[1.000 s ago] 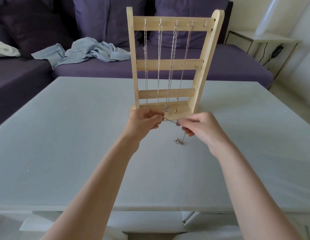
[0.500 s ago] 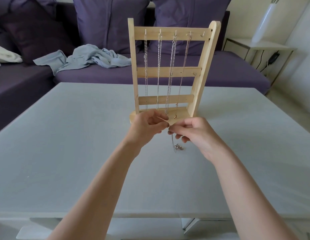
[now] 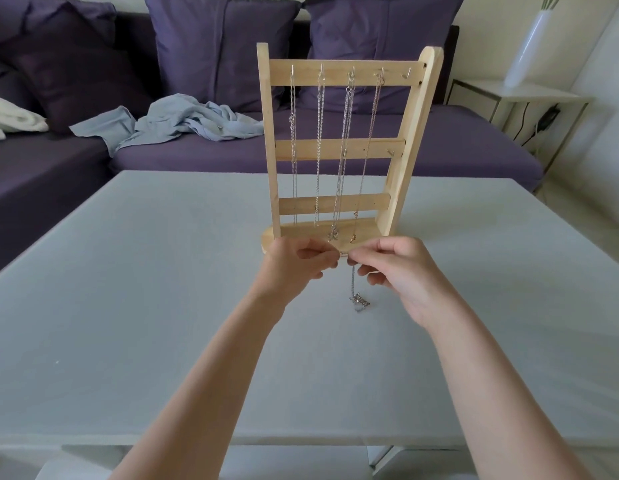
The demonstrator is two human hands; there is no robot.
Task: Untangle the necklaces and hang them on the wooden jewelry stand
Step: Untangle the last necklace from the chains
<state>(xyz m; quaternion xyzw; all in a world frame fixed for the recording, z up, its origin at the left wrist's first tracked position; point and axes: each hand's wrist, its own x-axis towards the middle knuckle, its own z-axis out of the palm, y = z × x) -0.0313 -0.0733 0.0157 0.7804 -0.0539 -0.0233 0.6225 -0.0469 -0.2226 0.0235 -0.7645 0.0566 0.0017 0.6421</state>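
Both hands pinch one loose necklace just in front of the wooden stand's base.

The left hand (image 3: 298, 265) and right hand (image 3: 401, 271) meet fingertip to fingertip, each with thumb and forefinger clamped on the silver necklace (image 3: 357, 296), whose tail hangs down to the table (image 3: 128, 271). Behind them the wooden jewelry stand (image 3: 342, 150) stands upright, four chains (image 3: 320, 150) hanging from its top-rail hooks; the rightmost hook is bare.
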